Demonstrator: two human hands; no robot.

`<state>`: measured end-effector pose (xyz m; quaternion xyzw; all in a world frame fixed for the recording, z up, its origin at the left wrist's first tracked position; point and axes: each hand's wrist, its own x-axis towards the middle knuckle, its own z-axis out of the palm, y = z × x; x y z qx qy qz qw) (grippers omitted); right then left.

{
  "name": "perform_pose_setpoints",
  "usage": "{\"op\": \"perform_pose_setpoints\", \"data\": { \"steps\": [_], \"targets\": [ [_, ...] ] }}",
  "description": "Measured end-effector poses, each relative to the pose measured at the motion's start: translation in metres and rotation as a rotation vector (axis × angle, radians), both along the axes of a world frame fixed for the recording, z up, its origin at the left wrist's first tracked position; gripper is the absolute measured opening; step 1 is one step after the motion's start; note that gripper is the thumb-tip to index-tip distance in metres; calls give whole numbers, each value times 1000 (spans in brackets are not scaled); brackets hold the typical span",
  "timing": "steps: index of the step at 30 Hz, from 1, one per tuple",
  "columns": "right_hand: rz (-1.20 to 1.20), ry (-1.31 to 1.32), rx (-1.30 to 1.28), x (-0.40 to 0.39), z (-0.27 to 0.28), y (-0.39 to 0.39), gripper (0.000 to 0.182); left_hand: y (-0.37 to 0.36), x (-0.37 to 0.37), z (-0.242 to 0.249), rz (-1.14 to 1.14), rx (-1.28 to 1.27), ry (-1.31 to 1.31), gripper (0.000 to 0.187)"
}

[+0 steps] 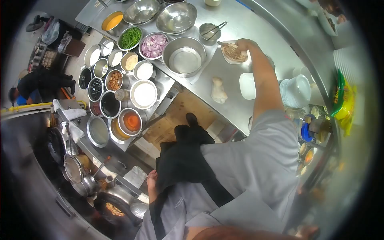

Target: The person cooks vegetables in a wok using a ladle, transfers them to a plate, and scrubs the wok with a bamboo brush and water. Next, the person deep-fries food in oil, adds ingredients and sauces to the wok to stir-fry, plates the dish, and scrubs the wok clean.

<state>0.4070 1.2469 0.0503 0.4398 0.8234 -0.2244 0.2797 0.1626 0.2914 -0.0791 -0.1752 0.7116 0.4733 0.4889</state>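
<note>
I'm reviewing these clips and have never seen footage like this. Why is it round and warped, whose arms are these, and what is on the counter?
One fisheye camera worn on a person's head looks down, so you see their grey shirt and dark apron. The right hand reaches across the steel counter to a small white dish of pale brown food; whether it grips it is unclear. The left hand hangs low beside the dark wok. Nearby are an empty steel bowl, a bowl of sliced red onion, green beans and stacked white plates.
</note>
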Motion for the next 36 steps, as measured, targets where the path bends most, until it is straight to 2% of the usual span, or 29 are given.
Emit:
{"op": "perform_pose_setpoints", "data": {
  "steps": [2,6,8,10,11,12,13,14,15,16,19,22,29,33,36],
  "targets": [
    [12,-14,-9,2,5,-4,54,-5,2,-6,24,60,-20,26],
    [-57,137,-54,12,5,-7,55,16,-12,12,33,56,-102,25],
    [-62,215,-64,14,-2,-4,53,24,-7,24,201,142,-58,26],
    [-280,246,-267,10,-1,-10,52,37,-8,39,242,127,-83,27],
    [-265,245,-268,8,3,-13,52,43,-10,48,277,105,-104,28],
    [-261,125,-216,7,8,-15,49,45,-16,56,195,89,-69,30],
    [-242,8,-164,-2,16,-20,46,44,-22,54,207,110,-90,31],
    [-147,59,-46,13,-17,-4,36,40,-22,53,246,131,-100,31],
    [-62,136,86,41,-59,22,38,40,-21,58,266,88,-74,34],
    [-466,513,-239,60,-82,30,28,36,-25,59,273,110,-83,34],
    [-380,508,-145,33,-66,14,30,21,-32,63,439,163,28,34],
    [-521,572,-328,11,-53,5,31,-2,-43,75,606,327,153,40],
    [-769,608,-637,40,19,-27,35,-47,-90,102,853,476,343,39],
    [-811,539,-908,44,63,-42,38,-60,-144,113,922,597,487,42],
    [-660,395,-1286,34,97,-45,40,-66,-197,121,1034,679,549,53]
  ]
}}
